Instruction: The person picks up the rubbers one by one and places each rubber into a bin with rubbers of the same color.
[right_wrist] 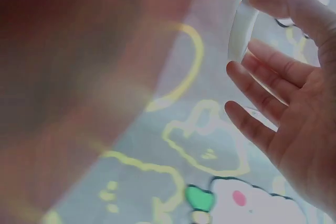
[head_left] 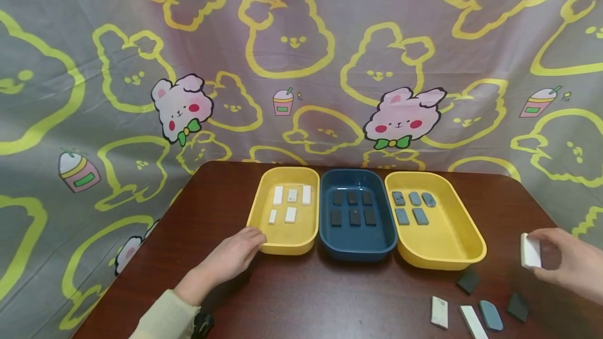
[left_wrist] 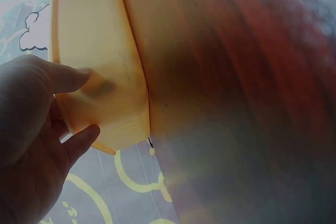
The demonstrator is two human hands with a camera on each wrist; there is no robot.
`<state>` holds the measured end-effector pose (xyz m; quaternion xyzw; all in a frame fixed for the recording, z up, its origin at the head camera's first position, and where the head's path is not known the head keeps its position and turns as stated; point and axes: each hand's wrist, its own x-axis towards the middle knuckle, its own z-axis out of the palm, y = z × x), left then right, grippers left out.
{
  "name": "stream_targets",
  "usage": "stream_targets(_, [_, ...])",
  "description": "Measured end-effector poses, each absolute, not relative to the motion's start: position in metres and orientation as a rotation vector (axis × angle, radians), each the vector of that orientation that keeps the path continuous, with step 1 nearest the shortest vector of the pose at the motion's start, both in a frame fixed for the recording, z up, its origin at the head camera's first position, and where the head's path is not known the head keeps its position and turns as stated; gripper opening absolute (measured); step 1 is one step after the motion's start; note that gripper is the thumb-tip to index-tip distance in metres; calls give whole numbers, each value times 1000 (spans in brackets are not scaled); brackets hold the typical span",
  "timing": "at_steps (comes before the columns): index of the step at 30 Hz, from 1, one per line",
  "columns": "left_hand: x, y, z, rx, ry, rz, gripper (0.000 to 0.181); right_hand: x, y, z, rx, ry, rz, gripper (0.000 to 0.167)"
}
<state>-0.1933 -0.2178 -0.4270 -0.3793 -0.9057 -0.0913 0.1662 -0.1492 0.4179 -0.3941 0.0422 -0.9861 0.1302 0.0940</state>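
Three trays (head_left: 359, 256) sit abreast on the bench (head_left: 330, 297), a cloth (head_left: 311, 93) behind them: five blocks (head_left: 290, 215) in the left tray (head_left: 282, 249), six in the middle tray (head_left: 359, 247), five in the right tray (head_left: 443, 260). Five loose blocks (head_left: 491, 315) lie in front of that one and off to its right.

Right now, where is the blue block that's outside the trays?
In the head view, the blue block lies on the table at lower right, between a white block and a black block.

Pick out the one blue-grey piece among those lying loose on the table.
The blue-grey piece between the long white piece and the rightmost dark piece; its colour sets it apart, the other loose ones being white or dark.
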Motion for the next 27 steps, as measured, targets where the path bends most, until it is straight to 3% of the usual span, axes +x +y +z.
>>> stream_targets(10, [-194,-218,-427,-1084,-2573,-254,12,-182,388,-329,309,-2748,170,67])
stream_targets(15, [-193,-218,-427,-1083,-2577,-268,11,-198,340,-302,379,-2804,150,64])
stream_targets(27, [-194,-216,-426,-1092,-2570,-262,11,-235,225,-284,960,-2703,-1,59])
